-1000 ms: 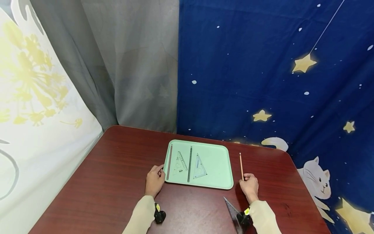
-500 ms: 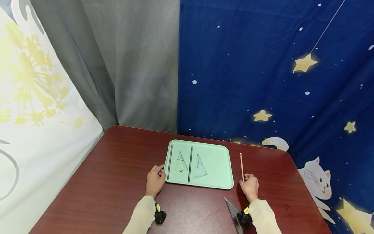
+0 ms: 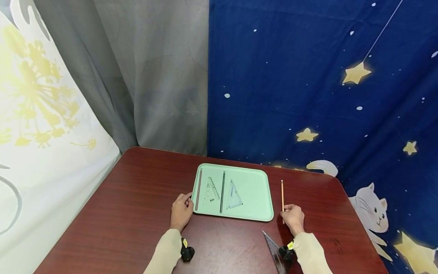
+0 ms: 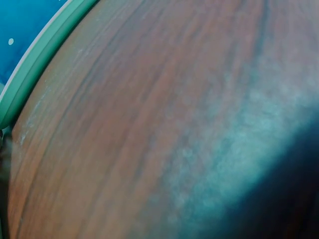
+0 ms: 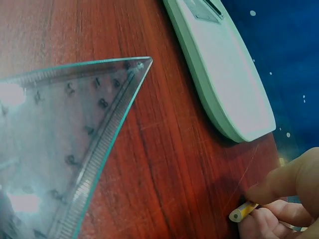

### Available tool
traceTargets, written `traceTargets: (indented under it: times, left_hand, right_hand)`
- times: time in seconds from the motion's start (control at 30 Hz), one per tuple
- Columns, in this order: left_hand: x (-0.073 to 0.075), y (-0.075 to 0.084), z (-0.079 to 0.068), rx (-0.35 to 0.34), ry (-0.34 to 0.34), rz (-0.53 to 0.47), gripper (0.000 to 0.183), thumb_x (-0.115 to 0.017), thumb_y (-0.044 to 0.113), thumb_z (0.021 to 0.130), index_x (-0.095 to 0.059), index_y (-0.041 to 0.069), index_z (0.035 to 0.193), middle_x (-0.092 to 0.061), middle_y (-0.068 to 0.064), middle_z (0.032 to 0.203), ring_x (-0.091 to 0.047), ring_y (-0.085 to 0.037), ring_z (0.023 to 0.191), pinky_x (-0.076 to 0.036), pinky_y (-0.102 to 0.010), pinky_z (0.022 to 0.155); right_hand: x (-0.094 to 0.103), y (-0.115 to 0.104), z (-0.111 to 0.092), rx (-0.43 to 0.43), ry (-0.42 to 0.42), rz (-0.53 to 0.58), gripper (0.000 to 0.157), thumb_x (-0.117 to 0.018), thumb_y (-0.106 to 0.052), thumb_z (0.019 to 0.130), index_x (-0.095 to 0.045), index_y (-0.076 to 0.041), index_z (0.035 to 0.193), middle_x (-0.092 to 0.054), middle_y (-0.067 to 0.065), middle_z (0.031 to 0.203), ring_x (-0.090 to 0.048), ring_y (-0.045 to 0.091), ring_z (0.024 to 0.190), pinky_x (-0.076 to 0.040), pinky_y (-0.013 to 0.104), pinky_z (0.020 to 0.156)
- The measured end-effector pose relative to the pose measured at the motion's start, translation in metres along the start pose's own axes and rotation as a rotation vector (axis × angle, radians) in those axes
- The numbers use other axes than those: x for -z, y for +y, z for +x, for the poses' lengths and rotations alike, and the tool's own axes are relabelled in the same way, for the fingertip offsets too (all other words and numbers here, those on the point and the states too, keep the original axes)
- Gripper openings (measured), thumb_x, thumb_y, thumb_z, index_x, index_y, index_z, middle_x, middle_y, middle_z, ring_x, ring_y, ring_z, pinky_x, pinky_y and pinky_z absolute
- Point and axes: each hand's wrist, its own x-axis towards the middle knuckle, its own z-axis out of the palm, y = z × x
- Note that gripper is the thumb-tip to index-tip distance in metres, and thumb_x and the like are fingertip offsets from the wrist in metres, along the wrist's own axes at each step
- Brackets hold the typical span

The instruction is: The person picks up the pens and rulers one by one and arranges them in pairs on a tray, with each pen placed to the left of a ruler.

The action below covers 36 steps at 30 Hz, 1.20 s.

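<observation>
Pencil (image 3: 282, 195): orange-yellow, just right of the tray, lower right of the head frame, pinched by me.
Curtain (image 3: 291, 76): blue, starry, filling the upper right.
Counter (image 3: 137, 213): red-brown, across the lower half.
Tray (image 3: 254, 196): pale green, lower centre, on the counter.
Large set square (image 5: 55, 119): clear, at the bottom of the head frame, right of centre.
Right grip (image 3: 293, 219): thumb and fingertips closed on the pencil near its lower end, which pokes out past them.
Left grip (image 3: 180, 212): at the tray's left rim; I cannot tell how far it is closed.
Left small set square (image 3: 211, 193) and right small set square (image 3: 234, 198): clear, in the tray.
Reddish pencil (image 3: 199, 189): along the tray's left side.
Dark pencil (image 3: 222, 192): between the small set squares.
</observation>
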Motion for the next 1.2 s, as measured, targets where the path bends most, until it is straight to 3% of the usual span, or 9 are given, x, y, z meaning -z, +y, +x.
traceTargets:
  times: [0.2, 0.47, 0.83, 1.2]
  left_hand:
    - [0.000, 0.001, -0.001, 0.011, -0.003, 0.003, 0.027, -0.056, 0.004, 0.088, -0.070, 0.003, 0.111, -0.061, -0.003, 0.083, -0.047, -0.006, 0.062, -0.040, -0.024, 0.060]
    - [0.001, 0.002, -0.002, 0.031, -0.026, 0.002, 0.028, -0.056, 0.004, 0.088, -0.070, 0.003, 0.112, -0.061, -0.003, 0.084, -0.047, -0.007, 0.063, -0.040, -0.024, 0.061]
    - [0.002, 0.003, -0.001, 0.043, -0.039, -0.007, 0.028, -0.055, 0.005, 0.089, -0.069, 0.003, 0.114, -0.060, -0.004, 0.083, -0.045, -0.006, 0.061, -0.039, -0.023, 0.060]
    - [0.001, 0.000, 0.000, 0.020, -0.024, -0.009, 0.028, -0.055, 0.003, 0.089, -0.069, 0.002, 0.113, -0.060, -0.004, 0.083, -0.044, -0.005, 0.059, -0.038, -0.023, 0.058]
  right_hand:
    - [0.001, -0.002, -0.004, -0.038, -0.024, 0.069, 0.028, -0.063, 0.001, 0.076, -0.064, 0.011, 0.102, -0.069, 0.018, 0.084, -0.062, 0.018, 0.066, -0.046, 0.025, 0.057]
    - [0.004, -0.002, -0.007, -0.087, -0.106, 0.293, 0.038, -0.056, 0.006, 0.075, -0.058, 0.018, 0.111, -0.069, 0.020, 0.086, -0.060, 0.006, 0.060, -0.051, 0.023, 0.054]
    - [0.007, -0.004, -0.015, -0.163, -0.246, 0.630, 0.052, -0.054, 0.007, 0.082, -0.039, 0.022, 0.129, -0.065, 0.000, 0.077, -0.061, 0.005, 0.066, -0.051, 0.019, 0.060]
    - [0.010, -0.006, -0.020, -0.207, -0.314, 0.764, 0.051, -0.051, 0.006, 0.087, -0.035, 0.019, 0.134, -0.067, -0.001, 0.079, -0.062, 0.007, 0.069, -0.050, 0.019, 0.061]
